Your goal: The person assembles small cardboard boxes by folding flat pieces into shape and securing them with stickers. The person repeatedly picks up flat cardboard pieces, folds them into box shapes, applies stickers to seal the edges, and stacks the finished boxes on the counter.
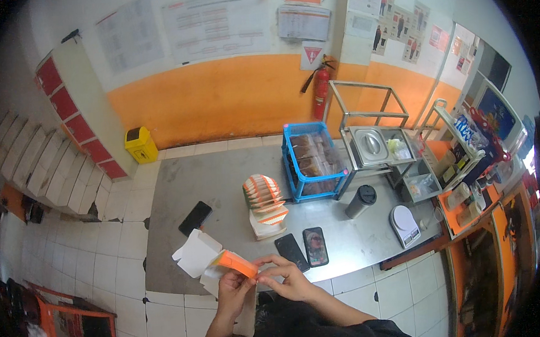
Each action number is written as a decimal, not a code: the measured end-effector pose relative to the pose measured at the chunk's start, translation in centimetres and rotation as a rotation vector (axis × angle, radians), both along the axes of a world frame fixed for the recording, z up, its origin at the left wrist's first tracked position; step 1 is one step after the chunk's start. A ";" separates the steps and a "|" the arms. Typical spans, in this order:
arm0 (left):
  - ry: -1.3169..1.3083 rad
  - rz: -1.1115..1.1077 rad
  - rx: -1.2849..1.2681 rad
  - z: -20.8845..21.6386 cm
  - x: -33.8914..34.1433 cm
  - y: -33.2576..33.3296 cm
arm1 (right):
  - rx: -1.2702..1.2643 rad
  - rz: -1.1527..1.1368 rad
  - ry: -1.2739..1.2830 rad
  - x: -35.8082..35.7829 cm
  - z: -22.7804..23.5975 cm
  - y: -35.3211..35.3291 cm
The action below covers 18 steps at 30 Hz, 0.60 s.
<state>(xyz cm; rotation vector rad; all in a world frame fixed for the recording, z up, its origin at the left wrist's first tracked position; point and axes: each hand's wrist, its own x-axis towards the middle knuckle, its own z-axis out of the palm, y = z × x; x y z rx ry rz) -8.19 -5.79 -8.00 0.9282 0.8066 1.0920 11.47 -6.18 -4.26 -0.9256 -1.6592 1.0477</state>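
The two hands meet just above the person's lap, at the near edge of the steel table; between them is a small carton, white with an orange side, half-formed, its white flaps standing open toward the left. The left hand grips the carton from below, fingers closed around its lower end; the right hand comes in from the side, thumb and forefinger pinched on the orange corner, the other fingers curled loosely. Both forearms rise from the lower edge and angle inward, wrists close together, the carton held clear of the tabletop.

By the look of it the folding is partway through; this carton has a shape but its flaps are not tucked, so closing it seems to remain. Further back on the table stands a stack of orange-and-white cartons, fanned and leaning, which I judge to be the supply or the finished pile; I cannot tell which.

Two phones lie side by side just beyond the hands; a third phone lies well to the left; a blue crate of brown packets sits behind the stack; a dark cup and a white scale stand to the right.
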 end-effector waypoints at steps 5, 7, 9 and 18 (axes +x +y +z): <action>-0.040 -0.137 -0.255 1.4 0.6 0.1 | -0.205 -0.003 0.137 0.0 -0.6 0.1; 0.245 -0.234 0.098 2.9 0.7 -0.1 | -0.329 -0.069 0.122 0.3 -1.4 0.3; 0.585 -0.284 0.279 4.5 0.5 -0.7 | -0.400 -0.089 0.138 1.0 -2.3 0.4; 0.433 -0.664 -0.293 4.1 -1.6 -0.2 | -0.293 0.060 0.420 0.8 -2.3 0.0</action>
